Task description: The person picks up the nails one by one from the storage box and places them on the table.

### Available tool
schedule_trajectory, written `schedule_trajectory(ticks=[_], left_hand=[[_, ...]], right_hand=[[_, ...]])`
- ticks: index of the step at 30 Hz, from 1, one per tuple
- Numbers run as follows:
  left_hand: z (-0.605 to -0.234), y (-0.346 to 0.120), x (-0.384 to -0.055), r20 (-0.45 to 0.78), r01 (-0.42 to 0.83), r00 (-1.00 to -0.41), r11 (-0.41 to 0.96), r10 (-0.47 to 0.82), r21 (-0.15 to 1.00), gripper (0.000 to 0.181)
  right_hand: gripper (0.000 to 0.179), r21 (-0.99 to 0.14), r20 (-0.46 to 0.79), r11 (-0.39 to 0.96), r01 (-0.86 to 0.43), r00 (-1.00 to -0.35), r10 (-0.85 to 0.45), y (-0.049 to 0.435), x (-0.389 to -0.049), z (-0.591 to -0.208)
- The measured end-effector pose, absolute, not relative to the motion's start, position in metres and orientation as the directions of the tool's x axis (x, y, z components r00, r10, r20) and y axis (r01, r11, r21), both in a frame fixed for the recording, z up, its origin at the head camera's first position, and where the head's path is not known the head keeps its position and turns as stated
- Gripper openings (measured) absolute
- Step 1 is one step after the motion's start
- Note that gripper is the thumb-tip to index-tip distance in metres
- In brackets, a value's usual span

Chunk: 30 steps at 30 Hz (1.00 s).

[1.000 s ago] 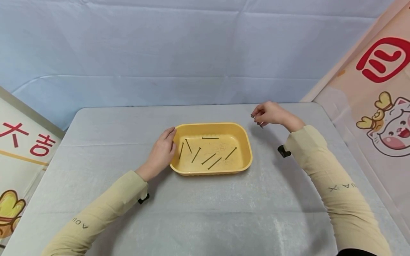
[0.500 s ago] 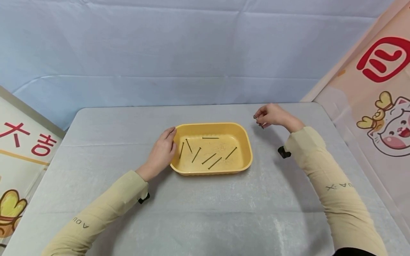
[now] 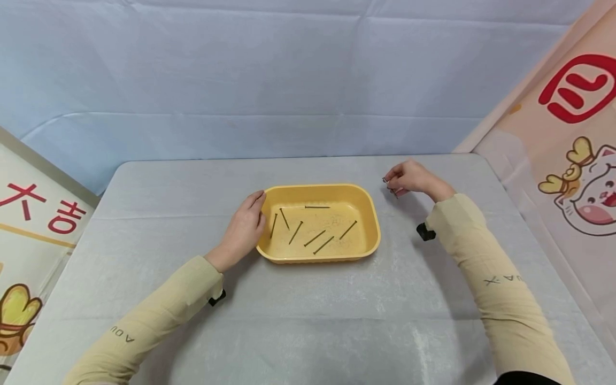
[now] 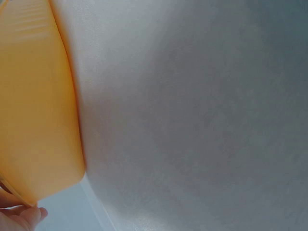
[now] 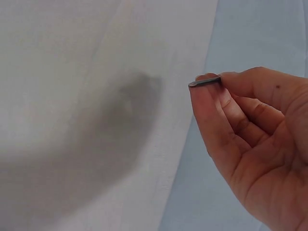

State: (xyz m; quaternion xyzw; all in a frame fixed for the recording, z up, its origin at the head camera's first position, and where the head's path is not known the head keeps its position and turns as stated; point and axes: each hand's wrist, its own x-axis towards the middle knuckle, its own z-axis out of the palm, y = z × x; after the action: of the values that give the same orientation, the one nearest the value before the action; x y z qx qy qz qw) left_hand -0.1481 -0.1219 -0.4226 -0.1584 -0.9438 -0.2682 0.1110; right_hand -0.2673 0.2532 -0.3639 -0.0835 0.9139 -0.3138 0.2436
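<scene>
A yellow plastic tray (image 3: 317, 260) stands on the table with several thin dark nails lying loose on its bottom, one of them a nail (image 3: 316, 207) near the far wall. My left hand (image 3: 242, 229) grips the tray's left end, and the left wrist view shows the thumb and fingers (image 4: 30, 217) on its rim. Off the tray's far right corner, my right hand (image 3: 413, 176) is raised over the table. Between its thumb and fingertips it pinches a nail (image 5: 204, 82), whose pointed end sticks out; the fingers cover part of it.
A grey cloth covers the table (image 3: 308, 326), and a pale blue cloth wall (image 3: 289, 80) rises behind its far edge. Printed panels stand at both sides, the right panel (image 3: 568, 176) close to the table edge. A small black device (image 3: 425, 231) sits under the right cuff.
My right hand has drifted slightly right and nearer, with the nail still pinched. The left hand, the tray and the nails in it have stayed in place.
</scene>
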Motion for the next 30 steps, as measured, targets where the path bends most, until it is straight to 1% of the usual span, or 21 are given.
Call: schedule_trajectory(ticks=[11, 20, 30], left_hand=[[-0.422, -0.121, -0.148, 0.307, 0.368, -0.92, 0.805, 0.244, 0.466, 0.042], [-0.423, -0.122, -0.148, 0.295, 0.359, -0.925, 0.805, 0.239, 0.472, 0.043], [-0.422, -0.121, -0.148, 0.303, 0.363, -0.923, 0.803, 0.239, 0.472, 0.042]], right_hand=[[0.032, -0.628, -0.407, 0.778, 0.034, -0.866, -0.291, 0.258, -0.269, -0.379], [0.031, -0.597, -0.431, 0.8, 0.059, -0.865, -0.258, 0.261, -0.269, -0.39], [0.031, -0.597, -0.443, 0.797, 0.086, -0.864, -0.238, 0.262, -0.268, -0.397]])
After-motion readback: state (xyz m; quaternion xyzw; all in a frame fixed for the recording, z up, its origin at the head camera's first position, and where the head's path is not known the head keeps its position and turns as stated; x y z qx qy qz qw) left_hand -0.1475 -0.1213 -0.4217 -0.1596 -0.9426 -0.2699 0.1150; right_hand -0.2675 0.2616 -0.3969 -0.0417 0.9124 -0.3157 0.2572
